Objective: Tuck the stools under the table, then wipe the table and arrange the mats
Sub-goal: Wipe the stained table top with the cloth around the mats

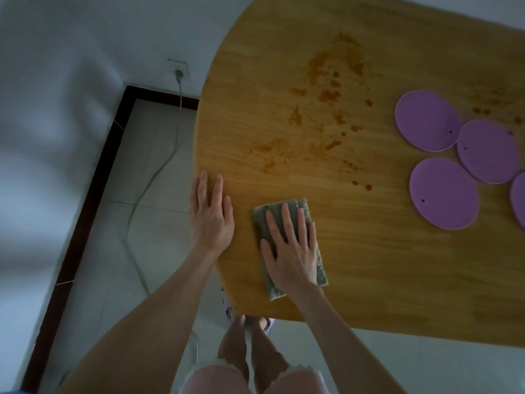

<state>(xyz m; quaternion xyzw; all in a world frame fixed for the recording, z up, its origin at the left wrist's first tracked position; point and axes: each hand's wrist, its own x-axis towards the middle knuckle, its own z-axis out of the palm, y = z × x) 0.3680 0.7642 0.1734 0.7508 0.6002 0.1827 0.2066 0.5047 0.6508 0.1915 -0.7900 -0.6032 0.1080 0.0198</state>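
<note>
Brace with the left hand (pixel 211 214), flat and holding nothing, on the left rim of the surface (pixel 369 265). Press the folded grey-green cloth (pixel 260 223) down under the right hand (pixel 292 245), fingers straight and spread on top (no grip, just weight). Push in long overlapping strokes up toward the orange-brown stains (pixel 326 95), spattered and smeared across the middle. Lift the purple round mats (pixel 426 120), clustered at the right edge and touching or overlapping, before wiping beneath.

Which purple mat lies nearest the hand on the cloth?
The front-left mat, the one wholly in view nearest the person. The other three lie farther right or back from the right hand on the cloth.
</note>
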